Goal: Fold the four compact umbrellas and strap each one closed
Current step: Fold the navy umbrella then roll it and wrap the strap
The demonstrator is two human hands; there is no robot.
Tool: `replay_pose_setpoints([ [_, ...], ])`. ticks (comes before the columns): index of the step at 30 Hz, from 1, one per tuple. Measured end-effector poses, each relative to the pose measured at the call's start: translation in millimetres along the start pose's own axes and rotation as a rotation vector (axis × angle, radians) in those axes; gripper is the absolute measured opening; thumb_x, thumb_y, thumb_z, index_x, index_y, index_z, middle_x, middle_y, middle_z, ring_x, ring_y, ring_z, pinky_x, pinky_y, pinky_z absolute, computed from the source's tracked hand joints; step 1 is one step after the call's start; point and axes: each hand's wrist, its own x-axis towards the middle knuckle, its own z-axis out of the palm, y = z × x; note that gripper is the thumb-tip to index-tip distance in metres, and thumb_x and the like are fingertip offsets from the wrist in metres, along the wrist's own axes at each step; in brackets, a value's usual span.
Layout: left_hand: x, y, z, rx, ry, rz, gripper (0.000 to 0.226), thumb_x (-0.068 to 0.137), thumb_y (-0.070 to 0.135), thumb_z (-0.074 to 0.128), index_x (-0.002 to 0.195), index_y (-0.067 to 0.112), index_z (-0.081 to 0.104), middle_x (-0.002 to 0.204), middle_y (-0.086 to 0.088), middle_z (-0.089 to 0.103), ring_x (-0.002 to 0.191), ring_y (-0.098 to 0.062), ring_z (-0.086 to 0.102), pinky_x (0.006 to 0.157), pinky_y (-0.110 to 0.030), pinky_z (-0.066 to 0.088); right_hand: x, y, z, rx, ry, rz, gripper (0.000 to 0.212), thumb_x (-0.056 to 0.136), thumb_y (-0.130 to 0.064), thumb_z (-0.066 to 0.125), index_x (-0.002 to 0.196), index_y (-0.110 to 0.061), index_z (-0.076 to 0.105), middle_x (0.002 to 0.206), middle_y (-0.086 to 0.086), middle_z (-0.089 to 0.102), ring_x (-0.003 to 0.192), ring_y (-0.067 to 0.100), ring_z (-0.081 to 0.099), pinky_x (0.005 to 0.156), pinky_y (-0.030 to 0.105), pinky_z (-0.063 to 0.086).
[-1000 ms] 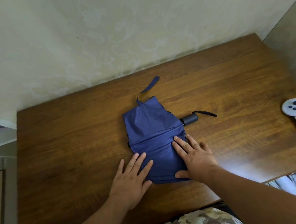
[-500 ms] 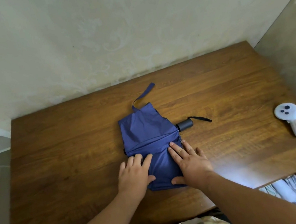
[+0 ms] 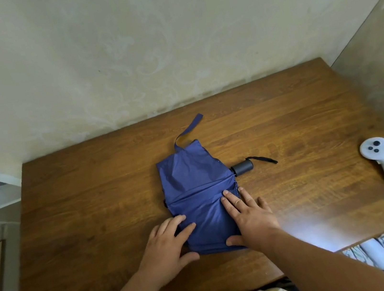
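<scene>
Both hands, left hand and right hand, fingers spread flat, press the blue fabric compact umbrella; loosely flattened canopy may spring open if released.

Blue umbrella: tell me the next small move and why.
Probably roll the flattened canopy toward the strap. Both the left hand and right hand press its near edge flat, and the strap lies loose at the far edge.

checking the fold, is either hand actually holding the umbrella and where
Neither grips it. The left hand and right hand lie flat on the near part of the blue umbrella cloth.
</scene>
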Motion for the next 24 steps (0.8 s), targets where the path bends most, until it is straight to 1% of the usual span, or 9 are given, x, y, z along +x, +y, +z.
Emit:
replay_pose_setpoints([
  [2,6,-6,-18,-0.092,0.108,-0.035,0.053,0.101,0.069,0.038,0.124,0.037,0.073,0.131,0.014,0.062,0.125,-0.010,0.056,0.109,-0.040,0.044,0,0,-1,0.005,0.003,-0.003,0.117,0.087,-0.082,0.050,0.159,-0.033,-0.028,0.162,-0.017,-0.039,0.155,0.026,-0.028,0.127,0.060,0.005],
  [5,30,-15,-51,-0.160,0.376,-0.295,0.051,0.106,0.054,0.037,0.085,0.025,0.073,0.091,0.009,0.056,0.090,-0.018,0.060,0.081,-0.038,0.051,-1,-2,-5,0.007,-0.014,-0.009,0.116,0.089,-0.079,0.052,0.161,-0.030,-0.025,0.164,-0.014,-0.037,0.156,0.027,-0.027,0.127,0.060,0.005],
  [8,65,-24,-80,-0.515,0.374,-0.717,0.031,0.107,0.047,0.049,0.120,0.025,0.067,0.121,-0.003,0.062,0.116,-0.027,0.059,0.098,-0.045,0.052,0,-5,-9,0.003,-0.025,-0.010,0.117,0.090,-0.077,0.055,0.162,-0.027,-0.022,0.166,-0.011,-0.034,0.156,0.030,-0.027,0.126,0.061,0.007],
  [10,83,-20,-98,-0.942,0.284,-0.910,0.051,0.107,0.046,0.053,0.153,0.025,0.048,0.153,-0.008,0.052,0.138,-0.031,0.051,0.115,-0.050,0.044,0,-5,-9,0.004,-0.030,-0.007,0.117,0.089,-0.076,0.056,0.162,-0.026,-0.022,0.167,-0.010,-0.034,0.156,0.030,-0.026,0.126,0.061,0.008],
  [12,93,-11,-113,-1.291,0.200,-0.948,0.072,0.106,0.044,0.059,0.166,0.022,0.025,0.167,-0.006,0.036,0.151,-0.032,0.037,0.121,-0.049,0.033,0,-6,-10,0.006,-0.035,-0.007,0.117,0.090,-0.075,0.056,0.162,-0.026,-0.021,0.167,-0.010,-0.033,0.156,0.031,-0.026,0.126,0.060,0.009],
  [15,105,-3,-121,-1.445,0.201,-0.914,0.081,0.104,0.034,0.067,0.168,0.018,0.019,0.166,-0.008,0.037,0.151,-0.032,0.039,0.119,-0.045,0.035,-1,-6,-11,0.011,-0.030,-0.009,0.116,0.090,-0.074,0.057,0.163,-0.026,-0.020,0.167,-0.010,-0.032,0.156,0.031,-0.026,0.126,0.060,0.010],
  [19,115,-2,-117,-1.483,0.254,-0.910,0.058,0.098,0.026,0.076,0.150,0.018,0.053,0.144,-0.008,0.064,0.122,-0.028,0.065,0.091,-0.039,0.058,-1,-5,-11,0.014,-0.031,-0.010,0.116,0.091,-0.074,0.057,0.163,-0.026,-0.020,0.168,-0.010,-0.032,0.156,0.031,-0.026,0.126,0.060,0.010],
  [21,116,-3,-117,-1.513,0.283,-0.882,0.047,0.095,0.024,0.079,0.138,0.017,0.064,0.125,-0.004,0.072,0.105,-0.022,0.071,0.076,-0.033,0.059,-1,-5,-10,0.018,-0.032,-0.013,0.116,0.091,-0.074,0.057,0.163,-0.026,-0.020,0.167,-0.010,-0.032,0.156,0.030,-0.026,0.127,0.060,0.010],
  [24,117,0,-128,-1.615,0.365,-0.858,0.062,0.092,0.026,0.083,0.147,0.020,0.055,0.124,-0.001,0.069,0.104,-0.021,0.070,0.074,-0.033,0.057,0,-4,-9,0.027,-0.027,-0.012,0.116,0.090,-0.074,0.058,0.163,-0.027,-0.019,0.167,-0.011,-0.032,0.156,0.030,-0.027,0.127,0.060,0.009],
])
